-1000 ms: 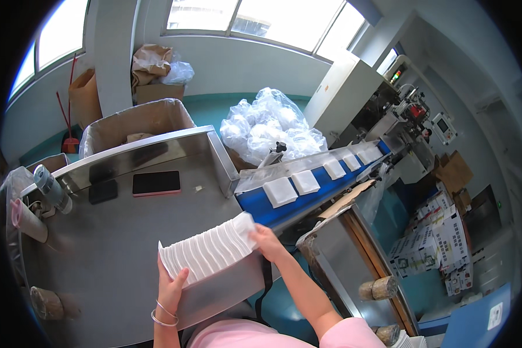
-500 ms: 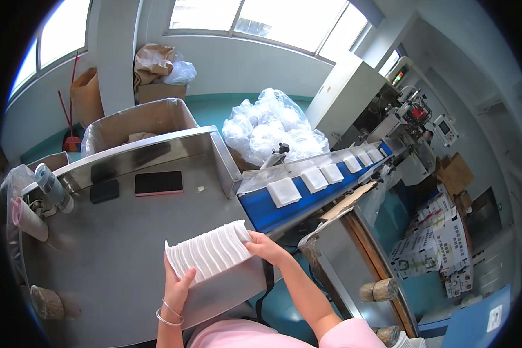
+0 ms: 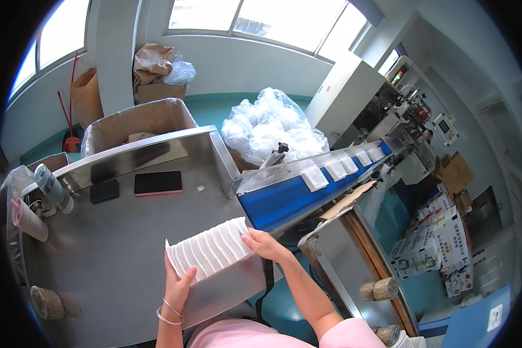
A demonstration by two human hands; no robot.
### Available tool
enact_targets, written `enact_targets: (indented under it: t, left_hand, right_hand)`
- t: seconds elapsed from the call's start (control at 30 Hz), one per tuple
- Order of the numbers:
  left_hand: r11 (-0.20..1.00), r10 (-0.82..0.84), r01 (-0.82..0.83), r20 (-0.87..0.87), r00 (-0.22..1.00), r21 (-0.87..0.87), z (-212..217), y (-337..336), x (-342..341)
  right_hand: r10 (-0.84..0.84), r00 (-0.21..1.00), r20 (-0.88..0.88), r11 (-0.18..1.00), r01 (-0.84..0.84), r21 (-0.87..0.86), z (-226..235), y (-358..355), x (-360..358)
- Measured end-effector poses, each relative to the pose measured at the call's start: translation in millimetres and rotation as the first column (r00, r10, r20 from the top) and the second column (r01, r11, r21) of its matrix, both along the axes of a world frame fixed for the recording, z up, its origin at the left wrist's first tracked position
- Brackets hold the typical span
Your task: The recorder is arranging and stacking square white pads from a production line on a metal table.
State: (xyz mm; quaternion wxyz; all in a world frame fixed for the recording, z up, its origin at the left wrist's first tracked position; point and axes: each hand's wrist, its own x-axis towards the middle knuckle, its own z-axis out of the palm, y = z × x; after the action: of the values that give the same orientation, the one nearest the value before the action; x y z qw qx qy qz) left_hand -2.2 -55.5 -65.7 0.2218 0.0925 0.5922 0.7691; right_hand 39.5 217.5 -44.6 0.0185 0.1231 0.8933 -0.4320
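The stack (image 3: 207, 249) looks matt and papery, the table (image 3: 116, 249) smooth, softly shiny metal

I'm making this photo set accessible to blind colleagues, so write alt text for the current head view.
A person's left hand and right hand hold opposite ends of a row of folded white sheets above a steel table. Beyond, a blue conveyor belt carries flat white stacks; a pink-edged phone lies on the table.

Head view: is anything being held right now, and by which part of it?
A row of flat white pieces, held by its two ends: the left hand at the left end, the right hand at the right end.
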Motion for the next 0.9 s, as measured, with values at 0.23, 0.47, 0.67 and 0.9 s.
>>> enact_targets:
  t: [0.23, 0.47, 0.67, 0.9]
  left_hand:
    - [1.000, -0.019, 0.019, -0.040, 0.999, -0.002, 4, 4, -1]
    - [0.999, -0.032, 0.032, -0.045, 0.998, -0.003, 6, 7, -2]
    - [0.998, -0.055, 0.055, -0.036, 0.998, -0.008, 3, 7, -4]
    - [0.998, -0.057, 0.058, -0.025, 0.998, 0.029, 3, 10, -5]
  right_hand:
    - [-0.021, 1.000, 0.010, 0.854, 0.023, -0.519, -5, -8, -3]
    - [-0.044, 0.997, 0.065, 0.826, 0.073, -0.559, -15, 5, 0]
    - [-0.210, 0.973, 0.097, 0.697, 0.219, -0.683, -32, 23, 2]
    - [-0.068, 0.996, -0.052, 0.828, 0.028, -0.560, -16, -4, 6]
